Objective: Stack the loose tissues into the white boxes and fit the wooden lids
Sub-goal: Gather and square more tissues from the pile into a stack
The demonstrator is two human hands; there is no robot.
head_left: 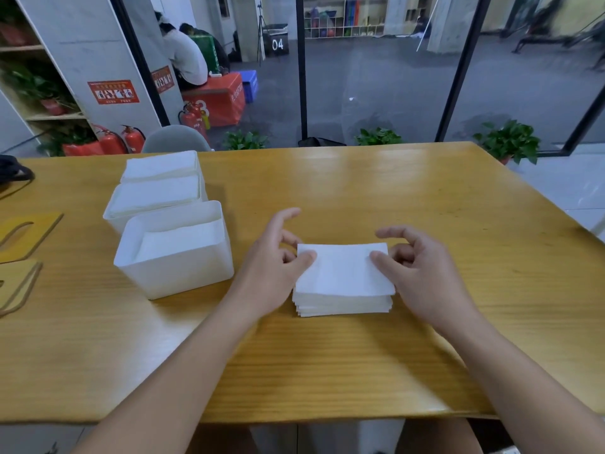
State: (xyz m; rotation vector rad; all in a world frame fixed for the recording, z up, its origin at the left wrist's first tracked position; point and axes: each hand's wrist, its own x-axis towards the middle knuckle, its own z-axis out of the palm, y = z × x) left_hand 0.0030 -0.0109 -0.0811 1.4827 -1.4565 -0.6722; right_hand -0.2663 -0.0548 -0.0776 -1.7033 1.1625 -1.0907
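A stack of white tissues (343,280) lies on the wooden table (393,191) in front of me. My left hand (275,260) pinches the top tissue's left edge, thumb on top. My right hand (415,263) pinches its right edge the same way. Three white boxes stand in a row to the left. The nearest box (176,253) is partly filled with tissues. The middle box (154,198) and the far box (160,167) are filled to the rim. Two wooden lids (26,231) (16,283) lie flat at the left edge.
A black object (11,172) sits at the far left of the table. Beyond the table's far edge are a grey chair back (176,139), potted plants (509,140) and a glass wall. People sit in the background.
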